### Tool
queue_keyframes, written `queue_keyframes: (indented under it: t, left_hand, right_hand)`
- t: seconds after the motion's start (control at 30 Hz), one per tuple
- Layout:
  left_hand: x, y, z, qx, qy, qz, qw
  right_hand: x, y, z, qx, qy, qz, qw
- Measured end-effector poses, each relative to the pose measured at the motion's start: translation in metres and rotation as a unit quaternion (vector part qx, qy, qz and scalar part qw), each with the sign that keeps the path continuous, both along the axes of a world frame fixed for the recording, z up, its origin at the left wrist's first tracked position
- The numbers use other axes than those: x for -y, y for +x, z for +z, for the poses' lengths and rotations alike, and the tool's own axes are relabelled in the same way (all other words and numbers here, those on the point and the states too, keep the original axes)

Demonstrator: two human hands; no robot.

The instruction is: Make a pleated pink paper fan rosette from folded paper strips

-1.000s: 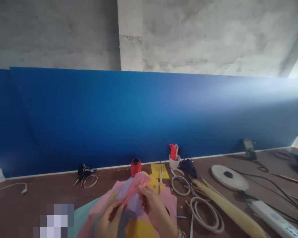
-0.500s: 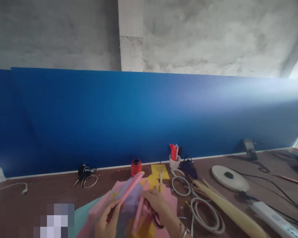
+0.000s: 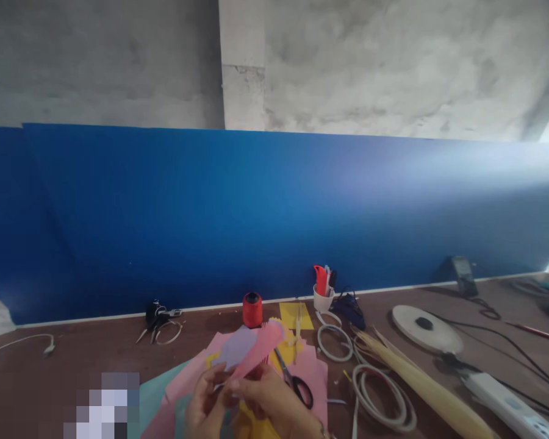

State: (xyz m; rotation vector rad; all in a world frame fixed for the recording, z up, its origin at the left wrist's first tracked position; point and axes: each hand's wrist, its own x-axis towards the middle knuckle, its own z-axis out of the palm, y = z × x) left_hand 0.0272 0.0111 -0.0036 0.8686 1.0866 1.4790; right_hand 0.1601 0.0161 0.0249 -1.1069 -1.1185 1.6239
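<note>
Head view, pink paper strip point(image 3: 260, 347), slanting

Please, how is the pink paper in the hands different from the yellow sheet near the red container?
The pink paper is held up by the left hand and right hand; the yellow sheet lies on the table. The pink paper looks long and narrow, the yellow sheet broader. Both appear thin and brightly coloured.

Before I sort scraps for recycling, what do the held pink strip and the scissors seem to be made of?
Pink strip: probably paper, as it looks thin and matte, with a fringed edge. Scissors: blades likely metal, from their grey sheen; the dark handle loop suggests plastic.
</note>
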Motion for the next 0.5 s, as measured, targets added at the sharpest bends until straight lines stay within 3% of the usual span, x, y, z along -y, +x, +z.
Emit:
queue_keyframes:
  t: [0.1,0.23,0.5]
  left_hand:
    - [0.001,0.004,0.001,-0.009,-0.003,-0.016,1.000]
    - [-0.003,0.005,-0.001,-0.018,0.013,0.008,1.000]
    - [-0.010,-0.004,-0.005,-0.065,-0.008,0.002,0.998]
  right_hand:
    - [-0.005,-0.009,-0.006,-0.028,-0.008,-0.086,0.996]
    - [-0.014,-0.002,-0.008,-0.042,0.006,-0.194,0.980]
    - [-0.021,0.025,-0.003,-0.084,0.059,-0.288,0.952]
